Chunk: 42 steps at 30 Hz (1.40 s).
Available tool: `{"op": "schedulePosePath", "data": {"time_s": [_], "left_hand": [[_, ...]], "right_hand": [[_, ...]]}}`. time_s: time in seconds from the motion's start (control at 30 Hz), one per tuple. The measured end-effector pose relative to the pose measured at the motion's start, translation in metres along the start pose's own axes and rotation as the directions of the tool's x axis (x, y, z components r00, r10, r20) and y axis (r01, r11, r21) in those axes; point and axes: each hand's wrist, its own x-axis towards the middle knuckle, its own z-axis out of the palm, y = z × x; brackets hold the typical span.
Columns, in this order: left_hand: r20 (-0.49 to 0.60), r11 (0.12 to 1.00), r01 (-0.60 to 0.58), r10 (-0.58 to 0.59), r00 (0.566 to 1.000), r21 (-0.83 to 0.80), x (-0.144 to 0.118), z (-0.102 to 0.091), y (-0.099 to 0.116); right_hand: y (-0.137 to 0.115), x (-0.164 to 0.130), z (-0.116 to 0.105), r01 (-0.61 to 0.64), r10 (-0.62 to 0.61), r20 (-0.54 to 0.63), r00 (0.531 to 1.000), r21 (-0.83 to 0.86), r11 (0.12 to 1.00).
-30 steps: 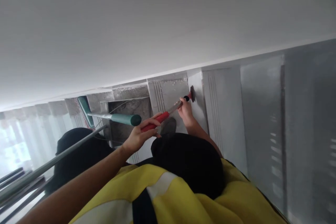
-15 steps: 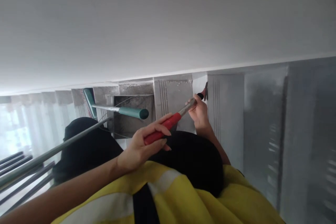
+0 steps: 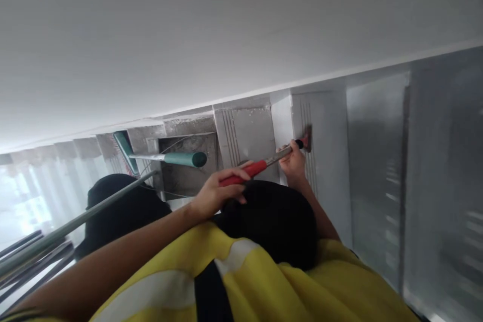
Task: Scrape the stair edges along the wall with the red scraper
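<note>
A long-handled scraper (image 3: 277, 157) with a red grip and metal shaft slants up to the right across my knees. My left hand (image 3: 219, 191) is closed round the red grip at its rear end. Farther along, my right hand (image 3: 295, 165) is closed round the shaft, just behind the black collar. The scraper's reddish head (image 3: 308, 138) rests at the grooved strip of a grey stair step (image 3: 330, 136), a little out from the white wall. Which part of the blade touches the step I cannot tell.
A green-handled broom (image 3: 184, 159) lies across a grey dustpan (image 3: 171, 183) on lower steps to the left. A pale rail or pole (image 3: 105, 209) and dark bars (image 3: 41, 256) run at lower left. The white wall (image 3: 226, 30) borders the stairs; more steps lie at right.
The scraper head has moved right, from the step's edge onto its grooved strip. Both hands have shifted right along with it, still gripping. The view has tilted slightly.
</note>
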Motion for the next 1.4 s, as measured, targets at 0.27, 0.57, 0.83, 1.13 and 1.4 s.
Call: {"op": "schedulePosePath", "data": {"time_s": [0.27, 0.57, 0.83, 1.13, 1.4], "left_hand": [[-0.283, 0.977, 0.145, -0.096, 0.954, 0.158, -0.019, -0.059, -0.006], [-0.347, 0.953, 0.287, -0.237, 0.908, 0.1, -0.026, -0.026, -0.002], [-0.183, 0.971, 0.09, -0.05, 0.982, 0.222, 0.03, -0.038, -0.034], [-0.042, 0.947, 0.064, -0.053, 0.998, 0.314, -0.003, -0.036, -0.029], [0.069, 0.804, -0.095, 0.066, 0.995, 0.588, -0.008, -0.045, -0.046]], "right_hand": [[0.035, 0.016, 0.021, -0.336, 0.39, 0.226, 0.892, -0.244, 0.91], [0.064, 0.014, -0.011, -0.395, 0.395, -0.026, 0.918, -0.14, 0.908], [0.106, 0.057, -0.008, -0.238, 0.214, -0.202, 0.956, -0.103, 0.966], [0.089, 0.029, -0.02, -0.208, 0.2, -0.082, 0.976, -0.099, 0.973], [0.083, 0.027, -0.037, -0.215, 0.221, 0.006, 0.975, -0.216, 0.953]]}}
